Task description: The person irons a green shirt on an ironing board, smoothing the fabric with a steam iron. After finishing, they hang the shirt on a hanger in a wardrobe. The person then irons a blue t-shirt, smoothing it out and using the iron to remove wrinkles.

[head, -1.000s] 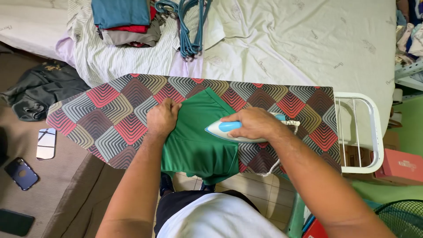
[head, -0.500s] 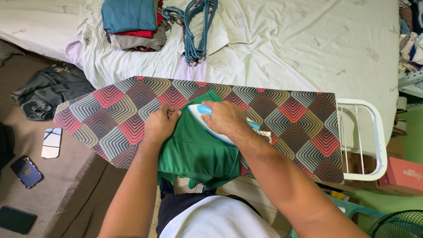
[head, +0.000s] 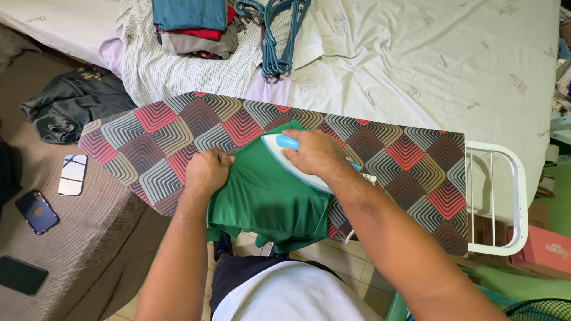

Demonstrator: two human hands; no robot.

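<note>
No bins or baskets here, closest thing is the white wire rack [head: 496, 199] at the end of the ironing board [head: 178, 128], and it holds nothing. The green shirt [head: 267, 199] lies across the patterned board, its lower part hanging off the near edge. Right hand [head: 315, 153] is wrapped around the handle of the white and blue iron [head: 284, 148], which sits flat on the shirt. Left hand [head: 206, 172] is clenched on the shirt's left edge. Behind is a bed [head: 428, 59] with folded clothes [head: 193, 27] and blue hangers [head: 273, 35]. Phones [head: 37, 211] lie on the brown couch [head: 77, 249] to the left.
</note>
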